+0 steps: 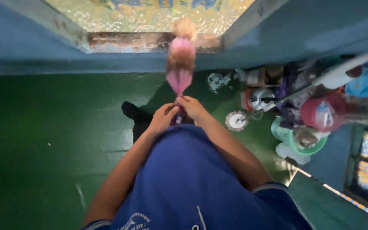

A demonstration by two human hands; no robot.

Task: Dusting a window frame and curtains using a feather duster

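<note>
A pink and tan feather duster (180, 57) points away from me, its fluffy head blurred over the blue wall and the worn sill (145, 41) of an opening. Both hands meet on its thin handle in front of my blue shirt. My left hand (162, 118) wraps the handle from the left. My right hand (192, 108) closes on it from the right, just under the pink feathers. The handle itself is mostly hidden by my fingers.
Green floor (43, 140) spreads to the left. A dark cloth (135, 117) lies on it near my hands. At the right stands a clutter of plastic tubs, a pink lidded container (322, 113), a round white brush (236, 120) and a long white pole (341, 70).
</note>
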